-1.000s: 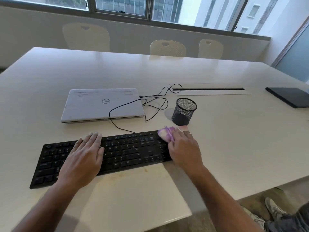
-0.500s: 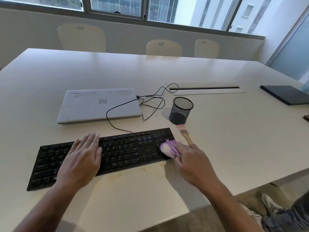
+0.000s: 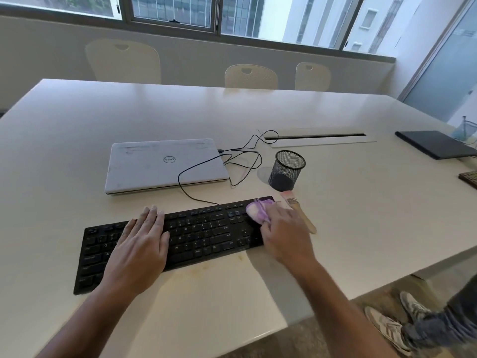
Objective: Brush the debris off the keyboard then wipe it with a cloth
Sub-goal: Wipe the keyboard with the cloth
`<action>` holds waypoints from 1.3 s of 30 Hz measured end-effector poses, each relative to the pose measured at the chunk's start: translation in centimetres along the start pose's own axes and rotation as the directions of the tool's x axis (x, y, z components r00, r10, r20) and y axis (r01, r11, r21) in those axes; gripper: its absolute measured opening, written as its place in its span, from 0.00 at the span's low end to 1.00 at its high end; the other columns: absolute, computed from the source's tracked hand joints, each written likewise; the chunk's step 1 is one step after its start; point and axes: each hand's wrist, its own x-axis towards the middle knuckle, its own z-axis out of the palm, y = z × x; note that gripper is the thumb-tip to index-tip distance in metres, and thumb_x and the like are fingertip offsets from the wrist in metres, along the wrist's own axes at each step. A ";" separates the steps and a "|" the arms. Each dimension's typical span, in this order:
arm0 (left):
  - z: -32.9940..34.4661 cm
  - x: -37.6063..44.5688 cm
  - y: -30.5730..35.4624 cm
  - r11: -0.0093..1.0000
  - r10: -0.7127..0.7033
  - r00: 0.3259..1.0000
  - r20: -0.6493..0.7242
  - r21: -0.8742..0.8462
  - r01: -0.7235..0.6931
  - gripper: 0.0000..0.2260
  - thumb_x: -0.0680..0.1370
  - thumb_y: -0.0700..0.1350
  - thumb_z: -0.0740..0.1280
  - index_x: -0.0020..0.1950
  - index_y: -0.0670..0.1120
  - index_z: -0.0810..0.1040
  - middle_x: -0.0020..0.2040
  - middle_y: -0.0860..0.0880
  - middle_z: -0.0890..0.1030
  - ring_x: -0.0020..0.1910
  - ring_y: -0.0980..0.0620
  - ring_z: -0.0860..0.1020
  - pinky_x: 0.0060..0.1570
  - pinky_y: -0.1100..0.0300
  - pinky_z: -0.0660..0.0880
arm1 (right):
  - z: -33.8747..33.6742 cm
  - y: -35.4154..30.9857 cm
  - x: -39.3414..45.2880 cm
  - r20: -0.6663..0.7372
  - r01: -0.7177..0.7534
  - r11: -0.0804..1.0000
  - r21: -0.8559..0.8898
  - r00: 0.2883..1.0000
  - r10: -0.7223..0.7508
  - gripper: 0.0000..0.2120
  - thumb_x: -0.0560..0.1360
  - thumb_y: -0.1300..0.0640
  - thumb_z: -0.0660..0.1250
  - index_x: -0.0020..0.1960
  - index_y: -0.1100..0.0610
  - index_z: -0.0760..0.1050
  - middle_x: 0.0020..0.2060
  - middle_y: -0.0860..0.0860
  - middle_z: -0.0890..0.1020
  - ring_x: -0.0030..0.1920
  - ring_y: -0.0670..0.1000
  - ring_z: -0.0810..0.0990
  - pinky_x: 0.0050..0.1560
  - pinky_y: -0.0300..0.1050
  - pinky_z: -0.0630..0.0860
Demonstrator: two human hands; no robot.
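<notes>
- Presently logged, wiping stage: keyboard [image 3: 175,236], black, lying on white table [image 3: 348,228] with long axis running left to right, near edge toward the person.
- Right hand [image 3: 284,233]: fingers curled round a bunched cloth [image 3: 258,211], purple and white, pressed onto the keyboard's far right corner. Judged: unwiped keys stretching away to the left along the long axis, so next strokes likely leftward.
- Left hand [image 3: 140,244]: flat, fingers straight and together, palm down on the left-centre keys, holding nothing, apparently steadying the board. Nearer to the unwiped left half, yet in the cloth's path; likely needs shifting.
- Brush [image 3: 300,215]: wooden handle, lying on the table just beside the keyboard's right end, partly hidden by the right hand; untouched, so brushing judged done.
- Mesh cup [image 3: 286,171]: black, upright, beyond the brush; nothing visible inside.
- Laptop [image 3: 162,164]: white, closed, behind the keyboard.
- Cable [image 3: 240,161]: black, looping between laptop and cup, reaching the keyboard's rear edge.
- Dark flat device [image 3: 436,144]: far right, well apart.
</notes>
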 end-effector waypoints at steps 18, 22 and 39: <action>-3.0 -2.7 -6.6 0.985 -0.165 0.986 -0.028 -0.057 0.163 0.27 0.84 0.55 0.47 0.81 0.46 0.61 0.82 0.48 0.60 0.82 0.53 0.51 0.80 0.50 0.49 | 1.7 -3.0 0.3 -0.084 -0.062 0.996 0.060 0.994 0.067 0.28 0.80 0.49 0.54 0.78 0.54 0.71 0.76 0.54 0.74 0.71 0.59 0.73 0.69 0.55 0.72; -3.2 -3.1 -7.5 0.977 -0.184 0.983 -0.021 -0.112 0.180 0.25 0.85 0.50 0.54 0.82 0.47 0.58 0.83 0.49 0.57 0.82 0.54 0.48 0.79 0.54 0.47 | 4.6 -4.7 0.0 -0.078 0.021 1.000 -0.020 0.997 -0.022 0.31 0.79 0.47 0.54 0.79 0.56 0.69 0.77 0.57 0.72 0.79 0.58 0.67 0.78 0.56 0.66; -3.0 -3.5 -9.1 0.954 -0.136 0.990 0.035 -0.265 0.140 0.30 0.81 0.55 0.47 0.83 0.49 0.55 0.82 0.55 0.51 0.80 0.64 0.42 0.78 0.61 0.45 | 5.4 -14.3 -1.4 0.016 0.244 0.968 0.054 0.969 -0.245 0.26 0.85 0.49 0.54 0.82 0.55 0.63 0.81 0.55 0.67 0.81 0.56 0.64 0.80 0.57 0.62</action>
